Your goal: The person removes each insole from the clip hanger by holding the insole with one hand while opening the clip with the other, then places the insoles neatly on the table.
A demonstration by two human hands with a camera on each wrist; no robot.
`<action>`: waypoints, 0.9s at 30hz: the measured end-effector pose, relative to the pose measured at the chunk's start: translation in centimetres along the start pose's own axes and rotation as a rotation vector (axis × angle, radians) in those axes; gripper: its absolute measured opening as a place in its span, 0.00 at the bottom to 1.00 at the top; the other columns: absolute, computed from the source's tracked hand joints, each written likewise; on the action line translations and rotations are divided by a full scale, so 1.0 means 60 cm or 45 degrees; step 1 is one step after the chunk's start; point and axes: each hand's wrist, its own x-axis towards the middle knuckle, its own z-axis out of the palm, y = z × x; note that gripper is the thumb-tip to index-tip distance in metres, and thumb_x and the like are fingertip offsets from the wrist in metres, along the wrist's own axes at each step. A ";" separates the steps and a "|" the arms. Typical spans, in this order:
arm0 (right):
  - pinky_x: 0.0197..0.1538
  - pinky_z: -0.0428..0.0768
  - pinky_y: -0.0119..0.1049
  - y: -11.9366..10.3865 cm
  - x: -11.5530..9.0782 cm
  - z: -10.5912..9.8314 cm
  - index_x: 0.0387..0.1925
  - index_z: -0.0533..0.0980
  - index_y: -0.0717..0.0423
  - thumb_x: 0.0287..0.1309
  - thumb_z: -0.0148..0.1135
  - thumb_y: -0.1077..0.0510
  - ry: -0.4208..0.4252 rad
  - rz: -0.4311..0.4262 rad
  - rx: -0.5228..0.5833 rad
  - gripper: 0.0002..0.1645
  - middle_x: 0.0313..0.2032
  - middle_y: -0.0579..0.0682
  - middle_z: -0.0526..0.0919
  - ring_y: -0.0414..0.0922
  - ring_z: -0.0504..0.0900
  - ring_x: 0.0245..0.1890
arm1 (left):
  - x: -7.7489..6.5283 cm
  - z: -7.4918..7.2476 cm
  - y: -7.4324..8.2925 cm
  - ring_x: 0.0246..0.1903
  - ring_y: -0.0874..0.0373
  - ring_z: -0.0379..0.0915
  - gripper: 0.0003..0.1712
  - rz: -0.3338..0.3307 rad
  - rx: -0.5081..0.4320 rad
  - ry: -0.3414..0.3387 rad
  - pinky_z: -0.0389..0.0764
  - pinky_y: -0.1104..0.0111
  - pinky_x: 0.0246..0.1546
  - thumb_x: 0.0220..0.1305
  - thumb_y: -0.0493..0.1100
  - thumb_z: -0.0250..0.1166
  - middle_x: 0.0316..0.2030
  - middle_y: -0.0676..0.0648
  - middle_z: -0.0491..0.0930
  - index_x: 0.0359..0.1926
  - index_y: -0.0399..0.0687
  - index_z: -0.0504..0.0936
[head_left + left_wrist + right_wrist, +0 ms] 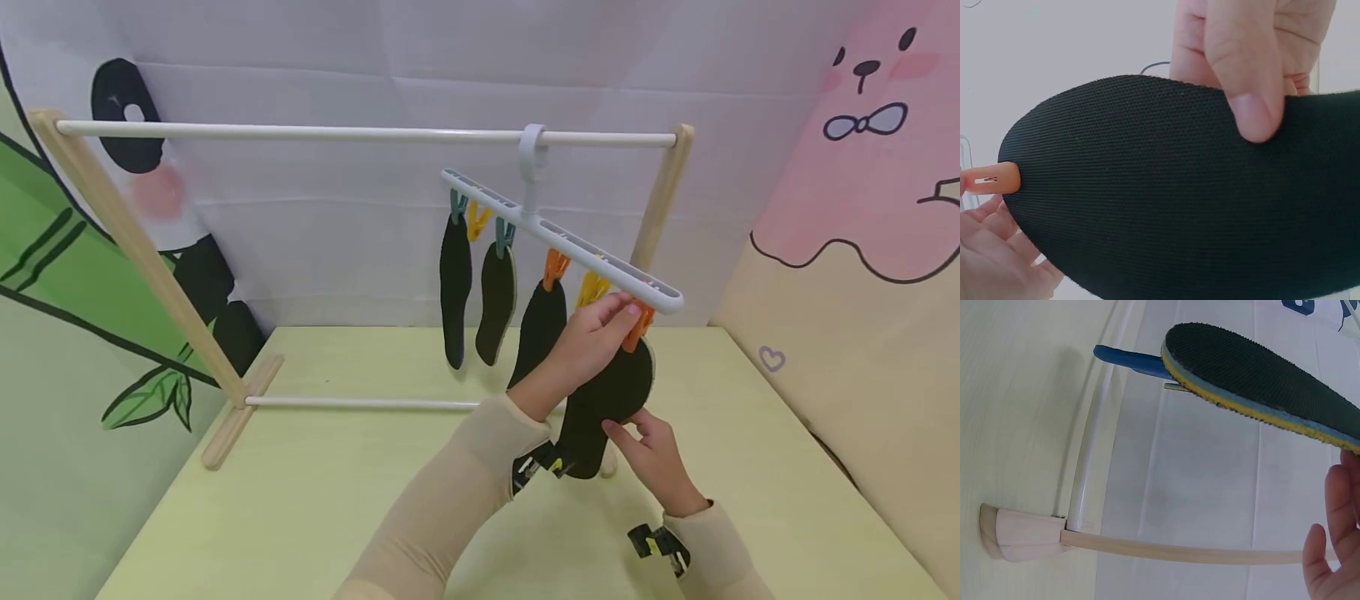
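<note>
A black insole (618, 387) hangs toe-down from an orange clothespin (637, 327) at the near end of a white clip hanger (600, 260). My left hand (581, 346) pinches that clothespin just under the hanger bar. Lower down, my right hand (660, 462) holds the insole's edge, its thumb lying on the black ribbed face in the left wrist view. The jaws of the clothespin (997, 178) sit over the insole's rounded end there. Blue and yellow layers show along the insole's (1260, 387) edge in the right wrist view.
Farther along the hanger, more insoles (455, 292) hang from green and orange clips, with yellow clips (477, 221) between. The hanger's hook (532, 150) loops over the white top rail (337, 133) of a wooden-legged rack (142, 258) on a pale yellow table (300, 517).
</note>
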 end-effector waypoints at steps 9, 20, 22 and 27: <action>0.40 0.74 0.32 0.003 0.002 -0.005 0.29 0.78 0.63 0.51 0.61 0.76 -0.003 0.004 0.004 0.08 0.26 0.41 0.80 0.30 0.76 0.33 | 0.007 0.004 -0.003 0.38 0.61 0.68 0.16 0.048 -0.088 -0.038 0.71 0.76 0.43 0.74 0.36 0.47 0.42 0.35 0.77 0.52 0.29 0.75; 0.43 0.69 0.22 0.005 -0.003 -0.009 0.31 0.75 0.69 0.55 0.61 0.72 -0.009 0.021 0.089 0.02 0.28 0.33 0.78 0.29 0.75 0.34 | 0.014 0.011 -0.003 0.45 0.56 0.72 0.17 0.015 -0.126 -0.055 0.71 0.74 0.49 0.75 0.38 0.48 0.46 0.34 0.79 0.55 0.31 0.74; 0.43 0.69 0.23 0.006 -0.002 -0.007 0.31 0.75 0.69 0.55 0.60 0.73 -0.004 0.001 0.105 0.01 0.28 0.34 0.78 0.29 0.75 0.33 | 0.013 0.010 -0.003 0.44 0.58 0.71 0.17 0.012 -0.129 -0.049 0.71 0.74 0.49 0.75 0.38 0.48 0.46 0.34 0.78 0.55 0.31 0.74; 0.42 0.69 0.22 0.005 -0.001 -0.006 0.31 0.76 0.66 0.54 0.59 0.75 -0.005 -0.008 0.102 0.05 0.29 0.34 0.78 0.30 0.76 0.33 | 0.012 0.010 -0.001 0.39 0.63 0.68 0.17 0.027 -0.165 -0.035 0.71 0.76 0.44 0.74 0.37 0.48 0.44 0.34 0.76 0.54 0.29 0.74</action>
